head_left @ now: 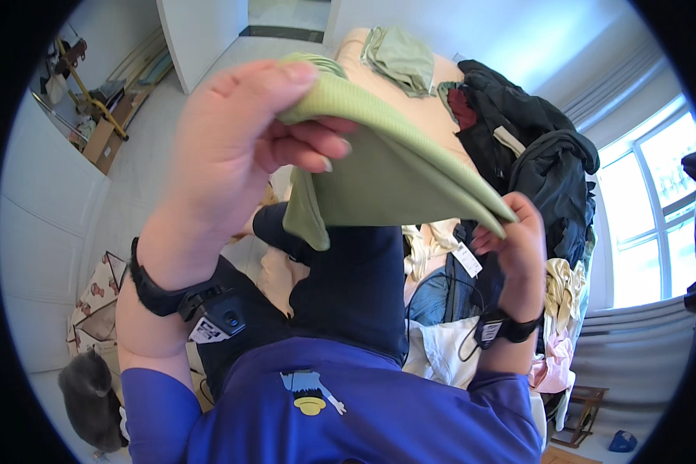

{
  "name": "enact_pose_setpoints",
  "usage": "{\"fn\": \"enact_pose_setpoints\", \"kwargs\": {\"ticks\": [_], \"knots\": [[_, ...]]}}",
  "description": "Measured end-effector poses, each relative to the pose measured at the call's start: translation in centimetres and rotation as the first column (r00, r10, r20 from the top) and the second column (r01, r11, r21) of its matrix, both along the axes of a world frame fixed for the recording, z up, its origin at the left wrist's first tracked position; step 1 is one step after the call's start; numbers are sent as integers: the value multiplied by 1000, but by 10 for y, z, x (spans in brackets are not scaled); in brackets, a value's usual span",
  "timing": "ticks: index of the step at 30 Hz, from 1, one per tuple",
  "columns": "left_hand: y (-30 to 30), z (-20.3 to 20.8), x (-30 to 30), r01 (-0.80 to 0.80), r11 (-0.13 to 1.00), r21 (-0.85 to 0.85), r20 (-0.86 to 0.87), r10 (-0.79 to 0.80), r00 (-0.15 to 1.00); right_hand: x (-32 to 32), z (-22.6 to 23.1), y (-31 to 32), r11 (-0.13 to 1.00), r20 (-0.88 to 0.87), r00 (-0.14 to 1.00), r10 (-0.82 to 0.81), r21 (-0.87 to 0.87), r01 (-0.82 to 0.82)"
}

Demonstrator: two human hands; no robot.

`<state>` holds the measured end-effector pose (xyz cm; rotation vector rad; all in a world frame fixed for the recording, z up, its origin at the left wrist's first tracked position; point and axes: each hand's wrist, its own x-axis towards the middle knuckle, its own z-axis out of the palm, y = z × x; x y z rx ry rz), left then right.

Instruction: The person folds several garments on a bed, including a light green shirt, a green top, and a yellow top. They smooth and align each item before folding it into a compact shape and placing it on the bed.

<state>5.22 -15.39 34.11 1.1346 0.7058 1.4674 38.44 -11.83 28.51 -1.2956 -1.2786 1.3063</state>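
Note:
A light green ribbed garment (394, 170) is stretched between my two hands in front of my chest. My left hand (259, 116), raised nearer the camera, grips its upper left part between thumb and fingers. At the other end, my right hand (518, 232) pinches a narrow corner. The cloth sags between them, and a loose flap hangs down under my left hand. What kind of garment it is, I cannot tell. Dark straps with small devices circle both my forearms.
A bed (350, 48) holds a folded green garment (398, 62) at its far end. Dark clothes (549, 162) are heaped on the right, with pale clothes (441, 352) nearer me. A grey cat (90, 398) sits at lower left. A wooden stool (584, 417) stands at lower right.

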Motion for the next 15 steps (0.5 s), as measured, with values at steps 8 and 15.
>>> {"fn": "enact_pose_setpoints", "kwargs": {"ticks": [8, 15], "knots": [[13, 18, -28, -12, 1000, -19, 73, 13, 997, -22, 108, 27, 937, 414, 893, -177, 347, 25], [30, 16, -38, 62, 969, -238, 136, -30, 990, -14, 129, 36, 936, 266, 962, -64, 351, -35]]}}
